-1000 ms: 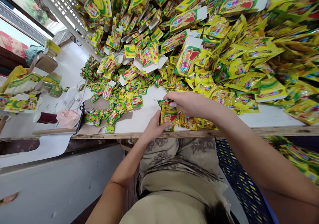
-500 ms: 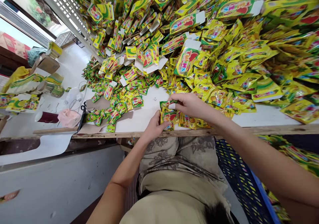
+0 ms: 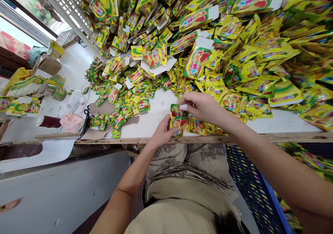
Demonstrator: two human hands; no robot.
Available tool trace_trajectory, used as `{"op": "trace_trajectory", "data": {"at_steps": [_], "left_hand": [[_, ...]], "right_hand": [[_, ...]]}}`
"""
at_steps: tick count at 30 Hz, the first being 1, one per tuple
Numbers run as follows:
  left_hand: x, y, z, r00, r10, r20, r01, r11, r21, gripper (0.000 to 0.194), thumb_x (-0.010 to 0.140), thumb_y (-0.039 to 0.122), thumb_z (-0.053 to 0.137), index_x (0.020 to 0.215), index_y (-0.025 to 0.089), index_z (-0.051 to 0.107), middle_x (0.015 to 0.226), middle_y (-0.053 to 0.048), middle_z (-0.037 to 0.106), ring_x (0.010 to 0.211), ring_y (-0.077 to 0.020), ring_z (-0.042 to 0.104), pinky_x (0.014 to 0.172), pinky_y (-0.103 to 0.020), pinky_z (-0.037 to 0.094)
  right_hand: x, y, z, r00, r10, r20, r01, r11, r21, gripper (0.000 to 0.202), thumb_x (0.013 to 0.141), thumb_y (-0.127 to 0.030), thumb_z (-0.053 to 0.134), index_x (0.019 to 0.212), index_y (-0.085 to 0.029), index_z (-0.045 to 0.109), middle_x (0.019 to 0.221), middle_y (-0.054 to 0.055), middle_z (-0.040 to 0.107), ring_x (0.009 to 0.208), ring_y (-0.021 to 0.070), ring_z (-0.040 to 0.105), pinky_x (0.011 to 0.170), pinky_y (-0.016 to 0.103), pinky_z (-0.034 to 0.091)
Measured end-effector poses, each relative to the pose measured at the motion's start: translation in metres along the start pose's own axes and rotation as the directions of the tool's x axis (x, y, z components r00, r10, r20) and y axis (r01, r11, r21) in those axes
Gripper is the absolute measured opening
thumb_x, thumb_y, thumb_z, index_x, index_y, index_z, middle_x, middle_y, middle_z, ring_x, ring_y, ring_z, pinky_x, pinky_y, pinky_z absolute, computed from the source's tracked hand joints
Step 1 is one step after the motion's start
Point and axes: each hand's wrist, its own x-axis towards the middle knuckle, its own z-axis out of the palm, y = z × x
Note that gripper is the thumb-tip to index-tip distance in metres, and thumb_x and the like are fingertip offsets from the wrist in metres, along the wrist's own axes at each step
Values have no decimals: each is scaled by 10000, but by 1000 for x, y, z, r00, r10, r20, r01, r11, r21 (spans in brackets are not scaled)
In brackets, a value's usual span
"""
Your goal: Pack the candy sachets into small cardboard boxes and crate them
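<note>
At the table's front edge my left hand (image 3: 164,131) grips a green and red candy packet (image 3: 179,126) between thumb and fingers. Just above it, the curled fingers of my right hand (image 3: 199,105) touch another green and red packet (image 3: 177,110); a white wrap covers one fingertip. Yellow packets (image 3: 197,126) lie beside these, under my right wrist. Behind my hands, a heap of yellow packets (image 3: 249,72) and small printed boxes (image 3: 196,62) covers the table.
Scissors (image 3: 85,121), a pink plastic bag (image 3: 72,122) and a dark red roll (image 3: 49,121) lie at the left. Green packets (image 3: 119,120) sit on cardboard. A blue crate (image 3: 277,202) stands below the table (image 3: 145,124) at the right.
My right hand has lifted slightly off the upper packet, its fingers more curled. My left hand keeps its hold on the lower packet. The view has shifted a little.
</note>
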Motion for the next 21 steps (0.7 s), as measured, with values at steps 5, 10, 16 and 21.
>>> {"op": "trace_trajectory", "data": {"at_steps": [5,10,16,21], "left_hand": [[0,1,1,999,-19,-28,18,999,-27,518,695,489,730,1034,190,478,987,-43,614,903,-193,584,839,-328,490],[0,-3,0,1000,5,-18,-5,999,-36,487,707,447,727,1023,193,458,955,-23,589,875,-172,568,818,-307,485],[-1,-3,-1,1000,-1,-26,1,1000,2,467,696,431,735,980,190,454,926,-12,573,852,-167,554,799,-304,479],[-1,1,1,997,-18,-79,13,998,-55,517,632,400,785,987,177,481,889,0,575,800,-146,539,748,-273,462]], "right_hand": [[0,2,3,980,-5,201,10,1000,-29,166,813,-236,554,800,-248,719,697,11,701,628,165,595,615,281,406],[3,0,-1,920,-23,392,43,998,-42,216,820,-226,536,837,-283,744,664,1,702,600,172,602,595,283,401],[4,-8,-2,892,-21,452,46,998,-44,239,778,-140,553,851,-275,736,711,-7,715,586,150,597,568,263,398],[-3,-15,5,982,-20,189,44,991,-125,281,752,-77,510,866,-218,724,844,36,727,756,168,635,681,268,440]]}}
